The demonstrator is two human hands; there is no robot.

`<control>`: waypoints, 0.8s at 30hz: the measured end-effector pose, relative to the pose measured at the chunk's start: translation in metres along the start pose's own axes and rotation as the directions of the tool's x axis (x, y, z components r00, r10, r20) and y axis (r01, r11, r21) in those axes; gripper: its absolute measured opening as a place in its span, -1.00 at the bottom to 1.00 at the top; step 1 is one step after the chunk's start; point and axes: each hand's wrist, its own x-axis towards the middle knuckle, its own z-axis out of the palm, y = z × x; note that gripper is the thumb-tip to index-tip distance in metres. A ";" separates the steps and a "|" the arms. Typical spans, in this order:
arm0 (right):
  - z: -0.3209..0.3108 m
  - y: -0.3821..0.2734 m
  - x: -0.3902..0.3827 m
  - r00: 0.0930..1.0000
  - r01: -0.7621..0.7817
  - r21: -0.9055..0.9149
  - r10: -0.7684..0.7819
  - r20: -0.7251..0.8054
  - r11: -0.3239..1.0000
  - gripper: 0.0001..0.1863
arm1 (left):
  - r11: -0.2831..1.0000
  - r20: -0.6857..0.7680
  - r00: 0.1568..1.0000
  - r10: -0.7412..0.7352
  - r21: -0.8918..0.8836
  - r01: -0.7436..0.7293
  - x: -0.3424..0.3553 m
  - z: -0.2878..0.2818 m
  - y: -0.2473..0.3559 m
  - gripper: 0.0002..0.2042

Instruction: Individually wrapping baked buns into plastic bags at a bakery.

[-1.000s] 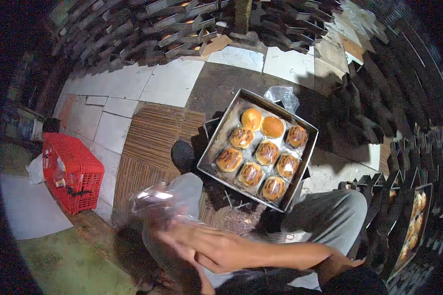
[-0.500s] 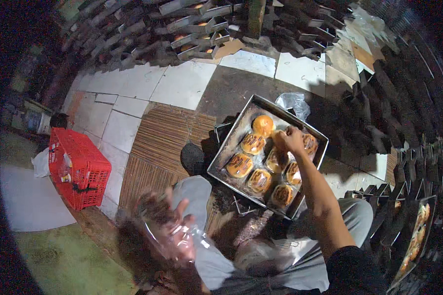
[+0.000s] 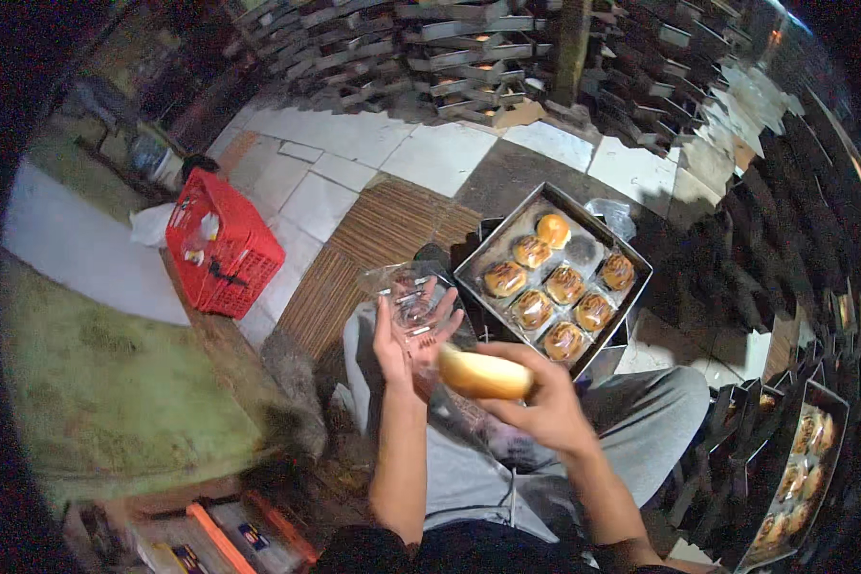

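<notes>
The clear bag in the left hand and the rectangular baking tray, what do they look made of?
The clear crinkled bag in the left hand looks like thin glossy plastic film: see-through, with bright glints. The grey rectangular baking tray seems dull sheet metal, thin-walled with folded rims.

Bun point(image 3: 485, 374) in right hand point(image 3: 538, 409), plastic bag point(image 3: 411, 298) in left hand point(image 3: 404, 340) just left of it. Tray of buns point(image 3: 555, 275) beyond both hands, crate point(image 3: 222, 245) well off left on floor.
</notes>
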 end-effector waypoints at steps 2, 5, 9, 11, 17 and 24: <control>0.036 0.006 -0.001 0.912 0.358 -0.458 -0.409 -0.015 0.814 -0.37 | 0.992 0.072 0.996 -0.050 -0.115 0.058 -0.012 -0.004 0.000 -0.55; 0.047 0.020 -0.014 0.900 0.426 -0.564 -0.396 0.184 0.707 -0.37 | 0.994 0.097 0.995 -0.027 -0.105 0.037 -0.026 0.011 -0.006 -0.42; 0.069 0.019 0.009 0.959 0.212 -0.633 -0.282 -0.010 0.745 -0.38 | 0.948 -0.045 0.988 0.145 0.293 -0.125 -0.042 -0.013 -0.053 -0.29; 0.068 0.013 0.006 0.956 0.231 -0.655 -0.293 0.017 0.719 -0.53 | 0.996 -0.015 1.000 -0.001 0.087 0.002 -0.040 -0.011 -0.052 -0.32; 0.067 -0.003 -0.011 0.996 0.023 -0.382 0.012 0.089 0.924 -0.88 | 0.984 0.026 0.999 -0.036 0.177 0.030 -0.025 -0.025 -0.047 -0.36; 0.037 -0.007 -0.007 0.977 0.131 -0.425 -0.188 -0.097 0.896 -0.88 | 0.986 -0.015 0.997 -0.079 0.149 0.080 -0.074 0.019 0.034 -0.39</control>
